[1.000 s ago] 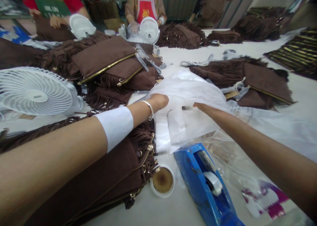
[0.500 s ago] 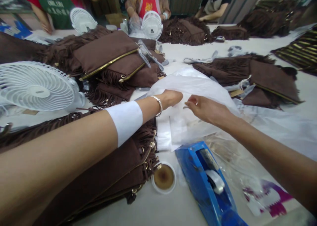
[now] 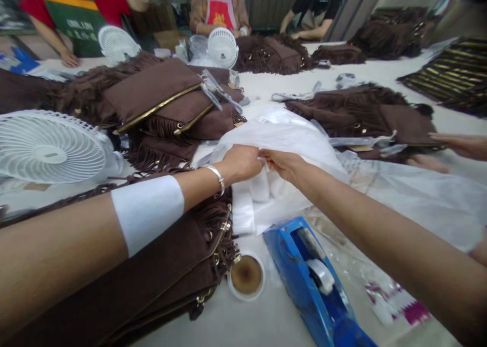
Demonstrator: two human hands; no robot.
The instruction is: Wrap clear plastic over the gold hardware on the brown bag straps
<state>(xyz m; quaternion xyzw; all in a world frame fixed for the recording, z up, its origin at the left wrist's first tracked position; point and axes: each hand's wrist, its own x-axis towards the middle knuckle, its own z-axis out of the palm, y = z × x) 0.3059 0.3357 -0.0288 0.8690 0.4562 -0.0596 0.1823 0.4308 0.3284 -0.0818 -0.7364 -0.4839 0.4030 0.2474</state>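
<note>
My left hand (image 3: 243, 163), wearing a silver bangle and a white forearm band, is closed with its fingertips against those of my right hand (image 3: 282, 163). Both pinch at a thin white translucent sheet (image 3: 292, 136), bunched beneath them; the exact bit between the fingers is partly hidden. Small folded white pieces (image 3: 243, 212) lie just below the hands. Under my left forearm rests a brown fringed bag (image 3: 163, 281) with gold zips. Nearer me are a round tub (image 3: 246, 275) with brownish contents and a blue tape dispenser (image 3: 310, 276) holding a roll.
Stacked brown bags (image 3: 160, 91) lie left beyond my hands, more bags (image 3: 365, 111) to the right. A white fan (image 3: 53, 146) stands at left. Another person's hand (image 3: 462, 145) reaches in from the right. Clear plastic (image 3: 342, 250) lies under my right forearm. Several co-workers stand across the table.
My hands, apart before, now meet at the fingertips, and the white sheet beneath is more bunched. Another person's hands have come in at the right. The view has shifted slightly.
</note>
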